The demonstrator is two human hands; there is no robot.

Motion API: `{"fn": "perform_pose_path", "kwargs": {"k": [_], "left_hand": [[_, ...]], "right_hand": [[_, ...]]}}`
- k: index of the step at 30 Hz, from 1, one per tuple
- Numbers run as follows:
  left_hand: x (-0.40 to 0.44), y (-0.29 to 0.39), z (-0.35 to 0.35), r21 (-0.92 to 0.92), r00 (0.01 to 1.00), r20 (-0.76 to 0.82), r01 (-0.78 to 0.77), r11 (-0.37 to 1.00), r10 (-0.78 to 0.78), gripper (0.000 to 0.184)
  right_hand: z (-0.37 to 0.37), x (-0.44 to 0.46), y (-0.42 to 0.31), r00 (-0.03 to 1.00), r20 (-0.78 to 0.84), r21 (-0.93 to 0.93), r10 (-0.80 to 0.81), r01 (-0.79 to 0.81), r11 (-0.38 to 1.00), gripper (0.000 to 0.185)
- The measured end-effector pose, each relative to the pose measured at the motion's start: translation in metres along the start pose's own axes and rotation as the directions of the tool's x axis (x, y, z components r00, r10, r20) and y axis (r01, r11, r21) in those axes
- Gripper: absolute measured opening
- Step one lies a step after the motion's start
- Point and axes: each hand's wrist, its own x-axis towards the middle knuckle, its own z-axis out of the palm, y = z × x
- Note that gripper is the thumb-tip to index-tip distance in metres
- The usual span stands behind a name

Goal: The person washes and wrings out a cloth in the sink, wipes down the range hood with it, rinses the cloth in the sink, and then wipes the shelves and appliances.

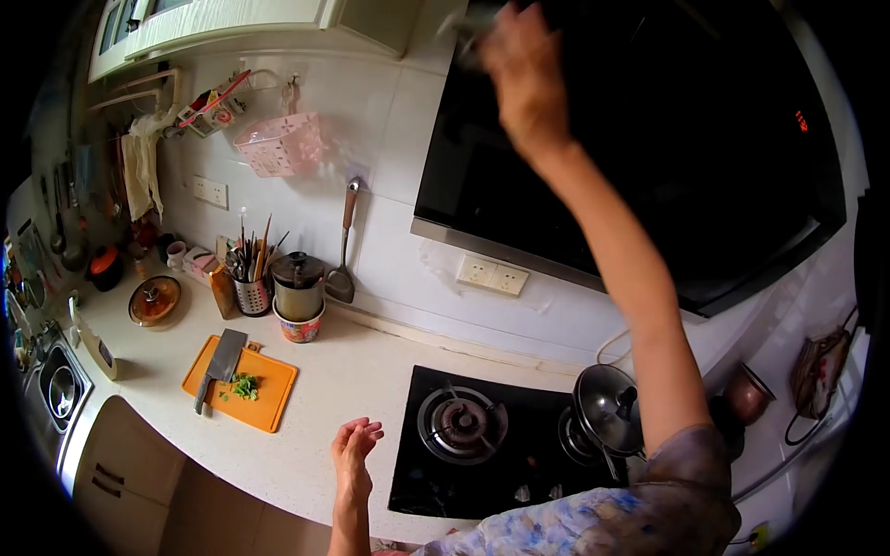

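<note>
Our left hand (352,449) hangs empty, loosely curled near the gas cooktop (422,491), while our blurred right hand (528,79), its grip unclear, should reach steadily by the range hood (705,148).

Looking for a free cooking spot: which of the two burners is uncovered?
The left burner, its whole ring showing; the right burner is partly hidden by the lidded pan.

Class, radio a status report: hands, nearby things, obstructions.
Left hand empty, near gas stove. Right hand raised before range hood, blurred, hold unclear. Lidded pan on stove's right side.
</note>
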Motion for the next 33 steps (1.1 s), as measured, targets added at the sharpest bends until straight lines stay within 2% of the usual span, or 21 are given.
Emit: {"fn": "perform_pose_path", "kwargs": {"k": [1, 2, 3, 4, 5, 7, 9, 11, 12, 13, 16, 18, 21, 23, 25, 26, 27, 28, 30, 31, 33], "left_hand": [[-0.001, -0.004, -0.003, -0.003, 1.000, 0.004, -0.001, 1.000, 0.001, 0.027], [-0.004, -0.010, -0.009, -0.032, 1.000, -0.024, -0.001, 0.999, 0.000, 0.027], [-0.005, -0.017, -0.015, -0.062, 0.999, -0.044, -0.010, 0.998, 0.007, 0.026], [-0.007, -0.023, -0.024, -0.048, 0.995, -0.099, 0.006, 0.999, -0.010, 0.024], [-0.008, -0.037, -0.038, -0.041, 0.988, -0.151, 0.015, 0.999, -0.021, 0.022], [0.021, -0.119, -0.104, -0.078, 0.980, -0.188, 0.049, 0.996, -0.063, 0.023], [-0.031, -0.038, -0.054, 0.070, 0.971, -0.228, 0.098, 0.993, -0.079, 0.026], [-0.004, -0.067, -0.079, 0.049, 0.993, -0.069, 0.103, 0.993, -0.100, 0.027], [-0.011, -0.062, -0.067, 0.086, 0.973, -0.177, 0.166, 0.982, -0.149, 0.026], [-0.007, -0.053, -0.056, 0.093, 0.978, -0.156, 0.152, 0.984, -0.136, 0.026], [-0.023, -0.015, -0.022, 0.099, 0.999, -0.041, 0.036, 0.994, -0.032, 0.021], [-0.010, -0.036, -0.048, 0.052, 0.996, -0.052, 0.081, 0.995, -0.079, 0.020], [-0.005, -0.042, -0.069, -0.010, 0.982, -0.147, 0.114, 0.993, -0.115, 0.019], [0.005, -0.066, -0.119, 0.051, 0.961, -0.250, 0.132, 0.990, -0.115, 0.021], [0.044, -0.131, -0.207, 0.048, 0.941, -0.326, 0.113, 0.992, -0.092, 0.024], [-0.006, -0.069, -0.145, 0.033, 0.945, -0.323, 0.069, 0.997, -0.055, 0.025], [-0.008, -0.062, -0.132, 0.038, 0.946, -0.320, 0.065, 0.997, -0.049, 0.025], [-0.005, -0.053, -0.126, 0.059, 0.952, -0.302, 0.065, 0.996, -0.044, 0.026], [-0.004, -0.053, -0.109, 0.062, 0.961, -0.272, 0.075, 0.995, -0.055, 0.026], [-0.004, -0.049, -0.087, 0.037, 0.984, -0.178, 0.032, 0.999, -0.025, 0.028], [-0.003, -0.055, -0.077, 0.073, 0.988, -0.145, 0.061, 0.995, -0.050, 0.027]], "right_hand": [[0.002, -0.020, -0.023, 0.960, 0.222, -0.238, -0.168, 0.221, 0.946, 0.028], [0.016, -0.049, -0.045, 0.936, 0.147, -0.313, -0.320, 0.351, 0.882, 0.030], [0.014, -0.071, -0.057, 0.922, 0.175, 0.155, -0.344, 0.320, 0.935, 0.031], [0.018, -0.099, -0.069, 0.865, 0.301, 0.179, -0.401, 0.361, 0.915, 0.031], [0.019, -0.110, -0.072, 0.867, 0.234, 0.352, -0.439, 0.345, 0.870, 0.025], [0.023, -0.097, -0.057, 0.783, 0.258, 0.300, -0.566, 0.492, 0.817, 0.022], [0.021, -0.048, -0.034, 0.876, 0.230, 0.212, -0.424, 0.380, 0.900, 0.025], [-0.012, 0.069, 0.020, 0.958, 0.159, 0.006, -0.241, 0.243, 0.970, 0.030], [-0.009, 0.097, 0.038, 0.967, 0.097, -0.050, -0.237, 0.242, 0.969, 0.032], [-0.013, 0.120, 0.062, 0.971, 0.033, -0.132, -0.238, 0.240, 0.962, 0.034], [-0.037, 0.139, 0.100, 0.971, -0.040, -0.131, -0.236, 0.229, 0.965, 0.031], [-0.079, 0.129, 0.151, 0.993, -0.122, -0.149, -0.002, -0.016, 0.989, 0.029], [-0.117, 0.103, 0.180, 0.953, -0.248, -0.167, 0.172, -0.217, 0.962, 0.025], [-0.127, 0.060, 0.208, 0.799, -0.533, -0.339, 0.280, -0.505, 0.794, 0.024], [-0.123, 0.066, 0.200, 0.732, -0.567, -0.200, 0.378, -0.567, 0.799, 0.021], [-0.112, 0.075, 0.197, 0.680, -0.635, -0.281, 0.366, -0.645, 0.711, 0.021], [-0.107, 0.094, 0.181, 0.701, -0.604, -0.222, 0.379, -0.604, 0.765, 0.021], [-0.081, 0.132, 0.151, 0.806, -0.556, -0.211, 0.202, -0.373, 0.904, 0.023], [-0.058, 0.150, 0.135, 0.876, -0.405, -0.122, 0.262, -0.336, 0.934, 0.025], [-0.042, 0.176, 0.099, 0.892, -0.419, 0.018, 0.172, -0.181, 0.983, 0.029], [-0.033, 0.175, 0.104, 0.927, -0.353, -0.014, 0.123, -0.137, 0.990, 0.030]]}}
